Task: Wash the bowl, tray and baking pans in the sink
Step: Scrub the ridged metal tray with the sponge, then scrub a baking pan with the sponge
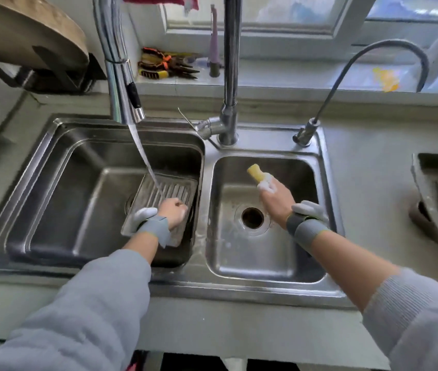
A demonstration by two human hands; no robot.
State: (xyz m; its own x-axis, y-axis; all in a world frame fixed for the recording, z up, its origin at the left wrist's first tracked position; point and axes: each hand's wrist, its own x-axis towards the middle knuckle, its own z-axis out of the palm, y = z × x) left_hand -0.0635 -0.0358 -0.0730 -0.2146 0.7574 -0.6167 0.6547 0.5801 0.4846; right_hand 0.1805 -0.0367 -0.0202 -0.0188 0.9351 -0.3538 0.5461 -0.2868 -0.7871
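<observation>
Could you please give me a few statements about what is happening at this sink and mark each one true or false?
1. Water from the faucet is running onto the ridged tray. True.
2. The tray sits in the right basin. False: it is in the left basin.
3. The right hand holds a yellow sponge over the right basin. True.
4. The left hand is holding the faucet. False: it is on the tray, fingers curled at its right edge.
5. The right basin is full of water. False: its drain is open and visible.
</observation>
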